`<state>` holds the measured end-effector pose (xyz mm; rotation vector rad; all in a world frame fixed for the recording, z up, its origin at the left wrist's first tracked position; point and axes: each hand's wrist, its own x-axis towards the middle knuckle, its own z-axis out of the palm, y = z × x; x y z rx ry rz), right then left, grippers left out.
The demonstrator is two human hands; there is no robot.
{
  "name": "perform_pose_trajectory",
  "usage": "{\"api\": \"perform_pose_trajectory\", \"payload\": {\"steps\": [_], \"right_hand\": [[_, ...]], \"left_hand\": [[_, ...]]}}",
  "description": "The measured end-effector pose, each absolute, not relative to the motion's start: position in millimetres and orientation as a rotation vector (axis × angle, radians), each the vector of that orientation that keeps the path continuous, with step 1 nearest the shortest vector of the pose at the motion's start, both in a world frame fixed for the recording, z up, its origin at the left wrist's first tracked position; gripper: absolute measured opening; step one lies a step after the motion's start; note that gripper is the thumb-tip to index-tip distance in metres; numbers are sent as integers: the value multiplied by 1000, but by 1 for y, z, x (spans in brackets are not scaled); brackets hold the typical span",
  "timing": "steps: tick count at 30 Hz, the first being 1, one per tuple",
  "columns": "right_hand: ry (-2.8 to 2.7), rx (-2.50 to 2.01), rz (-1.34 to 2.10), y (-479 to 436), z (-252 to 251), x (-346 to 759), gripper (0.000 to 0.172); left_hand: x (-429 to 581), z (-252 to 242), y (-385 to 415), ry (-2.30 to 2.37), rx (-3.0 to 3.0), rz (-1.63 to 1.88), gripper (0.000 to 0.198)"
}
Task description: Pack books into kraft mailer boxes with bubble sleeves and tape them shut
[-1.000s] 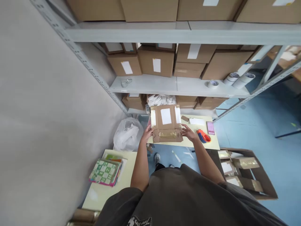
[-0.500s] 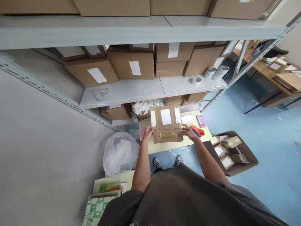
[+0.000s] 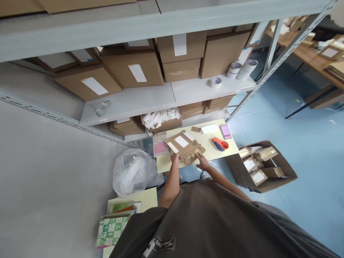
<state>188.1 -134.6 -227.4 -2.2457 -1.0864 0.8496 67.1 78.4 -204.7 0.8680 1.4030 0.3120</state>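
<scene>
A flattened cardboard box (image 3: 176, 137) with white labels and shiny brown tape lies tilted on the pale yellow table (image 3: 215, 155). At its lower left corner my left hand (image 3: 174, 158) pinches the edge. My right hand (image 3: 201, 161) rests at the taped flap on the right, its fingers spread. To the right are orange and blue scissors (image 3: 220, 144), a white paper (image 3: 209, 129) and pink cards (image 3: 225, 132). Under the cardboard's left side a pink and clear sheet (image 3: 160, 145) shows.
A grey shelf (image 3: 150, 102) with boxes and tape rolls (image 3: 216, 82) rises behind the table. On the floor at right stands an open carton (image 3: 288, 172) of small boxes. A clear plastic bag (image 3: 134, 172) sits at left, above a green checkered package (image 3: 113, 229).
Both hands have lowered the cardboard onto the table, and it is now turned at an angle. My right hand has moved from its right edge onto the flap. The view has shifted.
</scene>
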Motion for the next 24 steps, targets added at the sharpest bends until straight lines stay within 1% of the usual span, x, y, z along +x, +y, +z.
{"api": "perform_pose_trajectory", "payload": {"steps": [1,4,5,7,9,10,13,15,17,20,24], "right_hand": [[-1106,-2263,812,-135,-227,186,94],[-1065,-2237,658,-133,-222,196,61],[-1013,-2207,605,-133,-219,205,54],[-889,-2131,528,-136,-214,227,46],[-802,-2049,515,-143,-210,253,41],[-782,-2015,534,-147,-208,267,38],[-783,-1935,654,-157,-208,303,30],[-744,-1894,702,-157,-210,317,29],[-636,-1861,680,-150,-213,320,32],[-453,-1817,614,-136,-215,312,42],[-404,-1739,718,-122,-215,299,55]], "left_hand": [[71,-202,71,1383,857,360,56],[87,-192,60,1227,899,466,89],[93,-189,62,1169,948,466,96],[101,-180,75,1109,1077,477,100],[107,-171,99,1156,1223,555,95],[109,-167,113,1185,1290,600,97],[113,-154,149,1092,1467,639,111],[115,-150,161,941,1497,613,111],[116,-150,162,856,1462,579,106],[113,-158,153,850,1384,575,97],[105,-169,143,823,1324,574,86]]}}
